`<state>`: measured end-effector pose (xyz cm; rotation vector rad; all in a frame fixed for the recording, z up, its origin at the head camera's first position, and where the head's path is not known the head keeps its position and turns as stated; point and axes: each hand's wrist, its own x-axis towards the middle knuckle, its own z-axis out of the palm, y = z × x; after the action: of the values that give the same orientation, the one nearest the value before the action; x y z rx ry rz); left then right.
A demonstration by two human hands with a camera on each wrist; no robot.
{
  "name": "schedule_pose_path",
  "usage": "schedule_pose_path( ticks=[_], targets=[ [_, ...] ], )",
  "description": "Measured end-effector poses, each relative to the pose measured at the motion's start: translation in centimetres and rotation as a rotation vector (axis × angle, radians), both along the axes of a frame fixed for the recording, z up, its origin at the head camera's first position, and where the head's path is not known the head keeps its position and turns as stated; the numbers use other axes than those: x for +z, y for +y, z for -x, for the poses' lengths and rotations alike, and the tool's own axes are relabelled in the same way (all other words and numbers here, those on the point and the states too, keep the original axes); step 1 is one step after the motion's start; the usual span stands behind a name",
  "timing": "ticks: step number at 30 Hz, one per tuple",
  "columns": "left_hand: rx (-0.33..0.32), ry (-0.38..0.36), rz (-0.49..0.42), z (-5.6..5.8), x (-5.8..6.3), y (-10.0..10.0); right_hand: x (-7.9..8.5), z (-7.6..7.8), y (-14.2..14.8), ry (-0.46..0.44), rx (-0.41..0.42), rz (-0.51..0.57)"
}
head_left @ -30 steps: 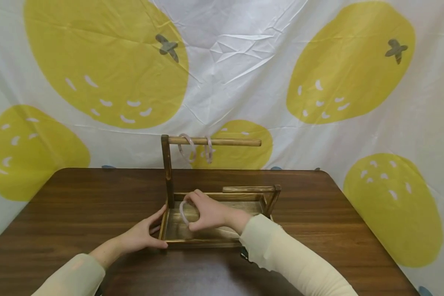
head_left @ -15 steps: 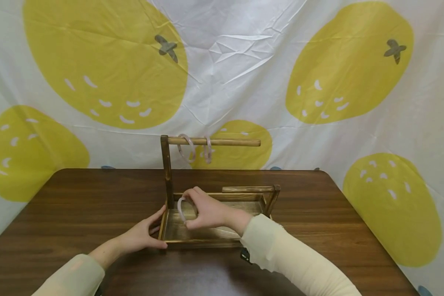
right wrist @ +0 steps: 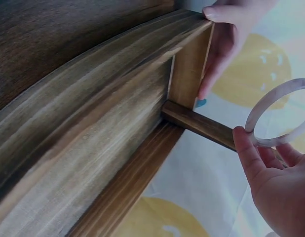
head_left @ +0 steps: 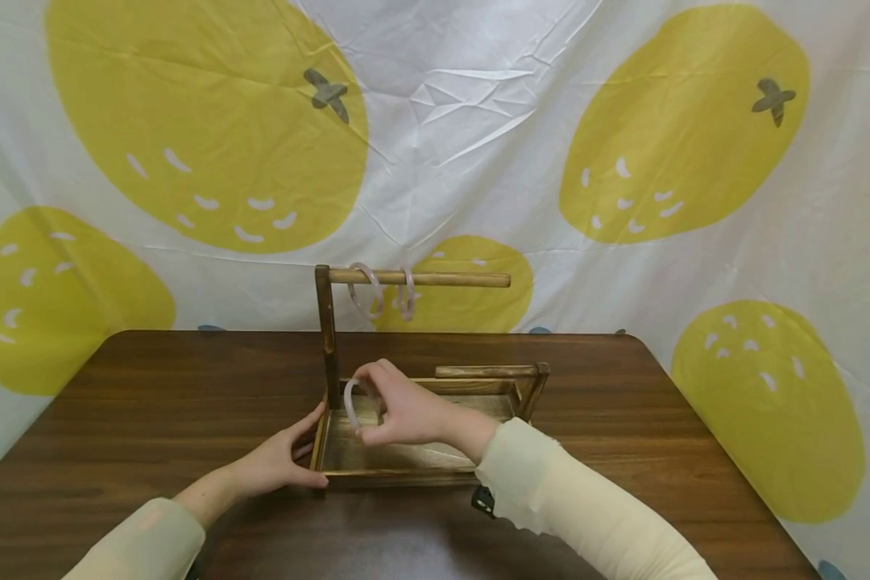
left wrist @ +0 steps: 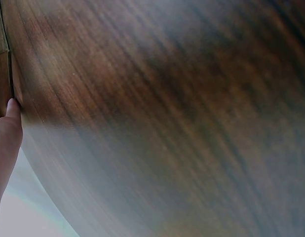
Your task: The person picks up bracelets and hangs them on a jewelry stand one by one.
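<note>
My right hand point(head_left: 402, 411) pinches a pale, translucent bangle point(head_left: 348, 407) between thumb and fingertips, over the left part of a wooden jewelry stand's tray point(head_left: 399, 478). The right wrist view shows the bangle point(right wrist: 258, 109) standing up from the fingertips. My left hand point(head_left: 279, 461) holds the tray's left end, thumb at the front corner and fingers along the end wall. Two pinkish bangles, one left point(head_left: 379, 296) and one right point(head_left: 410, 296), hang on the stand's tall upper bar point(head_left: 464, 279). Only part of my left hand point(left wrist: 8, 131) shows in the left wrist view.
A tall post point(head_left: 326, 322) rises from the tray's left end. A shorter post at the right carries a low bar point(head_left: 486, 371) pointing left. The stand sits on a dark wooden table point(head_left: 188, 387). Behind it hangs a white curtain point(head_left: 471, 161) with yellow fruit prints.
My right hand has lifted slightly and moved a little left with the bangle. My left hand stays on the tray's end, and the hanging bangles have not moved.
</note>
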<state>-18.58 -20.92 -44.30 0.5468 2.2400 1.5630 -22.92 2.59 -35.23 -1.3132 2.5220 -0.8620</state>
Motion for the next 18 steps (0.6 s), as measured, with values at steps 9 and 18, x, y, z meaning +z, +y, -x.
schedule_pose_path(
  ticks=[9, 18],
  targets=[
    [0.001, 0.010, -0.010, 0.0, 0.0, 0.1, 1.5, -0.5, 0.7, -0.055, -0.011, 0.072],
    [0.000, -0.005, 0.007, 0.0, 0.0, 0.0, 2.4, -0.8, 2.2, -0.139, -0.037, 0.156]
  ],
)
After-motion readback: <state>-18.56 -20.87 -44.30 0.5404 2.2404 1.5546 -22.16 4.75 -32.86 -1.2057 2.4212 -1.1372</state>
